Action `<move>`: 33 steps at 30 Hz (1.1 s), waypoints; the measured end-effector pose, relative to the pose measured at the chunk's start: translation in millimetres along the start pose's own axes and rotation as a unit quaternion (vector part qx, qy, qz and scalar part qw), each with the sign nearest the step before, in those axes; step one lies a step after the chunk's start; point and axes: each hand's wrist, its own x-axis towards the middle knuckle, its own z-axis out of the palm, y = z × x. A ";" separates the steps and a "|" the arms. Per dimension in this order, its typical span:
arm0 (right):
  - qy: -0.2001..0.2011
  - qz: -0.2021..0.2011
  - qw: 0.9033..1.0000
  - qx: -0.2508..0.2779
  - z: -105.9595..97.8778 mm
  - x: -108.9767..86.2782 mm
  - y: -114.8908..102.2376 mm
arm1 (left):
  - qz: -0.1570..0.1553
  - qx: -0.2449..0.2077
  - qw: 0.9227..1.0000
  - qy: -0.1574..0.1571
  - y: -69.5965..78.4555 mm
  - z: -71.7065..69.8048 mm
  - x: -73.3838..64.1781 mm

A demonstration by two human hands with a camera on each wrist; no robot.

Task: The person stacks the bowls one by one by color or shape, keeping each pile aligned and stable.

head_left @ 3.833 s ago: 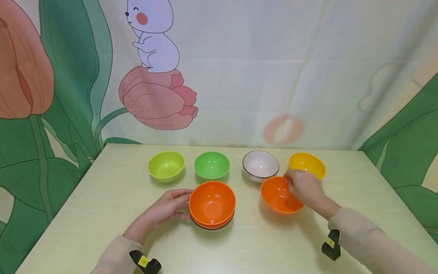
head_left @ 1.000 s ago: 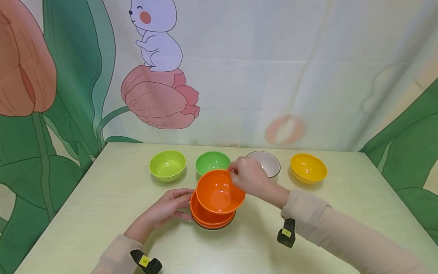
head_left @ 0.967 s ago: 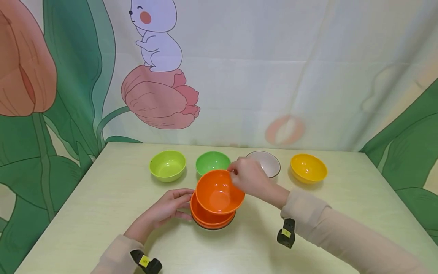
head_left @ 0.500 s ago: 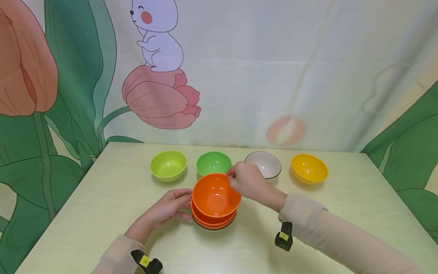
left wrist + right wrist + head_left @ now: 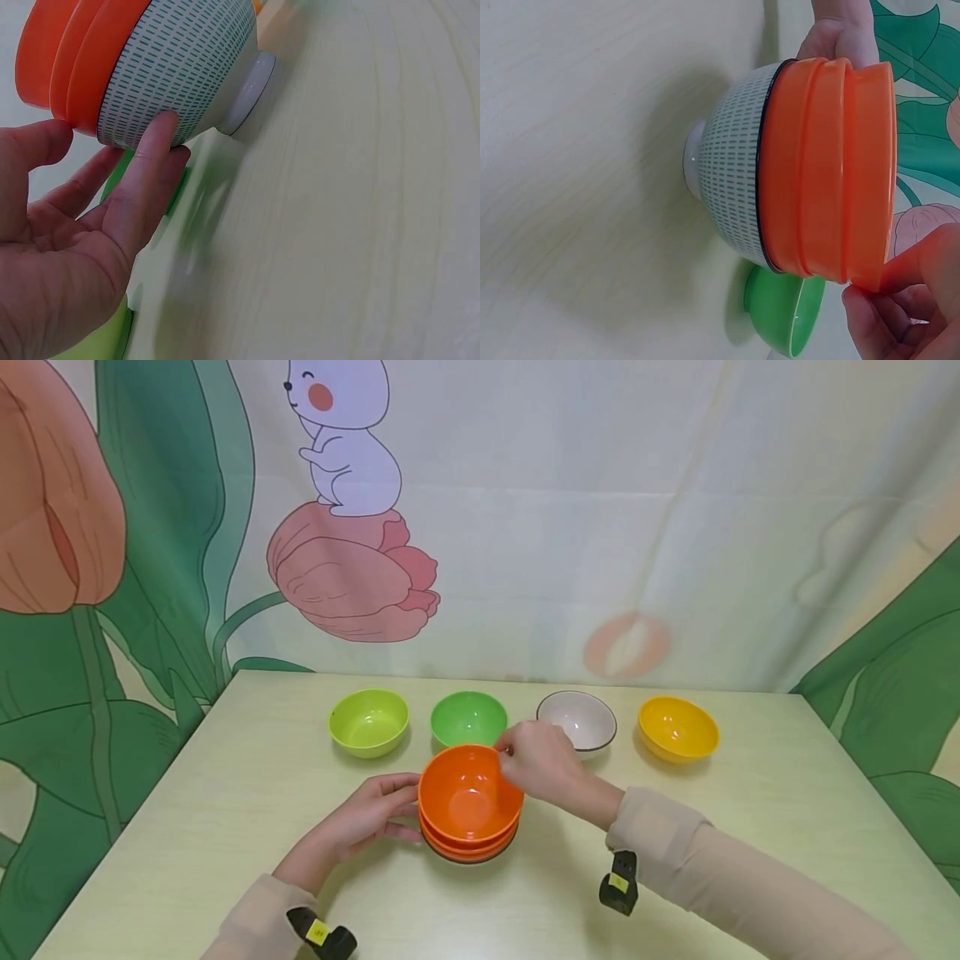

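In the head view, an orange bowl (image 5: 471, 802) tops a stack in the middle of the table. My right hand (image 5: 546, 766) pinches its rim between thumb and fingers at the far right side. Under it are more orange bowls (image 5: 821, 172), nested in a white bowl (image 5: 731, 154) with green dashes, a dark rim and a white foot on the table. My left hand (image 5: 369, 820) steadies the stack from the left, its fingers fairly straight. In the left wrist view, its fingertips (image 5: 160, 127) rest against the patterned wall and its thumb lies by the orange rims.
Behind the stack stands a row of bowls: lime green (image 5: 369, 724), green (image 5: 468, 718), white with a dark rim (image 5: 588, 718) and yellow (image 5: 677, 729). The right hand partly overlaps the white one. A printed curtain (image 5: 510, 527) hangs behind the table (image 5: 225, 777).
My right hand has carried the orange bowl from the right, near the yellow bowl, over the stack and lowered it into the orange bowls there. My left hand has stayed put.
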 end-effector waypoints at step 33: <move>-0.018 0.003 1.000 -0.023 5.7 -1.2 1.3 | 0.003 -0.001 1.000 0.000 -1.5 0.0 2.3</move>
